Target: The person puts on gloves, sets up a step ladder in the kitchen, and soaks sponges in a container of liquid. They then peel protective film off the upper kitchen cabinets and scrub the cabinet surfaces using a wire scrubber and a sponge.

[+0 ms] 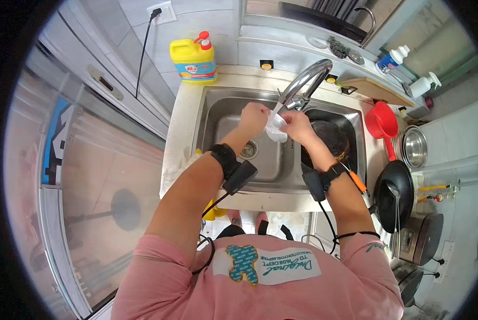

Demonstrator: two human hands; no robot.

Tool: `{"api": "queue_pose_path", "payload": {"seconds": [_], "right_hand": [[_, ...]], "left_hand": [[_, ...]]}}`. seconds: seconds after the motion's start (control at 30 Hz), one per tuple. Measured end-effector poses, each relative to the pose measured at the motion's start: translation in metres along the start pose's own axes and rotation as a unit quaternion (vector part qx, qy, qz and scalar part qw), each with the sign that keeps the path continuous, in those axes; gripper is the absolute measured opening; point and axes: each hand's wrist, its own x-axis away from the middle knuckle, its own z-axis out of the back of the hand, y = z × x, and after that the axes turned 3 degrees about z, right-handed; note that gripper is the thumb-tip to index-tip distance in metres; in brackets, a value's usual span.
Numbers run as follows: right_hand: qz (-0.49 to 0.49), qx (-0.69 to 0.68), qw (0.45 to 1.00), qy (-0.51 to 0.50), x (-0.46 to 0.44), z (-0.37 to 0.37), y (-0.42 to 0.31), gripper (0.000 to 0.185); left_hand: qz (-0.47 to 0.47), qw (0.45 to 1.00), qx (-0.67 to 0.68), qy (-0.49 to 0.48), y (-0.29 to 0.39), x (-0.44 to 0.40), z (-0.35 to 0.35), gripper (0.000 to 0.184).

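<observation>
Over the steel double sink (209,106), my left hand (255,118) and my right hand (297,126) hold a small white, partly see-through item (275,128) between them. Both hands have their fingers pinched on its edges. The item is directly under the spout of the curved chrome faucet (308,74), above the left basin. Whether it is a bag or a cloth cannot be made out. A round drain (249,150) lies below my left hand. Behind my right hand, a dark round pan (329,140) rests in the right basin.
A yellow jug (194,60) with a red cap stands behind the sink's left corner. To the right are a red ladle (381,120), steel bowls (413,148), a black wok (394,194) and a cooker (421,237). An orange-handled tool (357,182) lies by my right forearm.
</observation>
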Motion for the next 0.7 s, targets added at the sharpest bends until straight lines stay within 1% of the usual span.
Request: {"api": "queue_pose_path", "payload": {"seconds": [0.03, 0.07, 0.1, 0.13, 0.17, 0.2, 0.27, 0.3, 0.33, 0.37, 0.4, 0.43, 0.47, 0.5, 0.53, 0.57, 0.6, 0.63, 0.67, 0.7], "right_hand": [[-0.034, 0.071, 0.996, -0.033, -0.001, 0.005, -0.009, 0.023], [-0.068, 0.141, 0.985, -0.066, -0.001, 0.008, -0.019, 0.021], [-0.067, 0.140, 0.986, -0.065, -0.003, 0.008, -0.024, 0.021], [-0.120, -0.016, 0.992, -0.037, -0.005, 0.008, -0.028, 0.019], [-0.171, -0.171, 0.970, -0.008, -0.005, 0.007, -0.032, 0.017], [-0.171, -0.172, 0.970, -0.009, -0.005, 0.004, -0.033, 0.017], [-0.181, -0.217, 0.959, -0.014, -0.005, -0.002, -0.037, 0.016], [-0.179, -0.218, 0.959, -0.014, -0.006, -0.003, -0.039, 0.016], [-0.194, -0.277, 0.941, -0.014, -0.007, -0.004, -0.042, 0.016], [-0.208, -0.335, 0.919, -0.014, -0.008, -0.006, -0.044, 0.016], [-0.208, -0.336, 0.918, -0.016, -0.007, -0.009, -0.047, 0.016], [-0.202, -0.389, 0.899, -0.003, -0.005, -0.012, -0.049, 0.017], [-0.194, -0.441, 0.876, 0.010, -0.004, -0.013, -0.052, 0.018], [-0.194, -0.441, 0.876, 0.010, -0.005, -0.014, -0.046, 0.018], [-0.181, -0.461, 0.869, 0.002, -0.008, -0.014, -0.041, 0.017], [-0.166, -0.479, 0.862, -0.006, -0.011, -0.015, -0.036, 0.017], [-0.166, -0.479, 0.862, -0.007, -0.011, -0.014, -0.040, 0.017], [-0.155, -0.431, 0.888, 0.032, -0.012, -0.014, -0.044, 0.014], [-0.144, -0.380, 0.911, 0.071, -0.011, -0.014, -0.047, 0.013], [-0.145, -0.378, 0.911, 0.072, -0.013, -0.013, -0.041, 0.013]], "left_hand": [[-0.001, 1.000, -0.001, -0.001, 0.002, 0.000, -0.001, 0.020], [0.069, 0.989, 0.130, -0.016, 0.004, -0.001, -0.003, 0.020], [0.138, 0.956, 0.259, -0.029, 0.005, -0.002, -0.004, 0.019], [0.137, 0.956, 0.258, -0.029, 0.004, -0.005, -0.001, 0.019], [0.166, 0.945, 0.277, -0.043, 0.002, -0.009, 0.003, 0.017], [0.196, 0.933, 0.296, -0.057, 0.003, -0.008, 0.009, 0.015], [0.203, 0.937, 0.277, -0.062, 0.007, -0.005, 0.021, 0.015], [0.208, 0.941, 0.259, -0.067, 0.011, -0.004, 0.028, 0.014], [0.207, 0.941, 0.259, -0.065, 0.015, -0.003, 0.034, 0.014], [0.219, 0.930, 0.285, -0.083, 0.018, -0.001, 0.040, 0.014], [0.231, 0.917, 0.310, -0.102, 0.016, 0.000, 0.043, 0.014], [0.232, 0.917, 0.309, -0.101, 0.014, 0.001, 0.043, 0.014], [0.211, 0.930, 0.287, -0.095, 0.013, 0.002, 0.043, 0.014], [0.190, 0.941, 0.264, -0.088, 0.012, 0.002, 0.042, 0.016], [0.189, 0.942, 0.264, -0.087, 0.011, 0.002, 0.041, 0.016], [0.174, 0.953, 0.243, -0.051, 0.010, 0.002, 0.038, 0.017], [0.159, 0.962, 0.221, -0.014, 0.011, 0.003, 0.037, 0.019], [0.159, 0.962, 0.221, -0.014, 0.013, 0.004, 0.035, 0.019], [0.143, 0.967, 0.212, 0.019, 0.015, 0.004, 0.032, 0.020], [0.126, 0.970, 0.204, 0.052, 0.019, 0.005, 0.029, 0.022]]}}
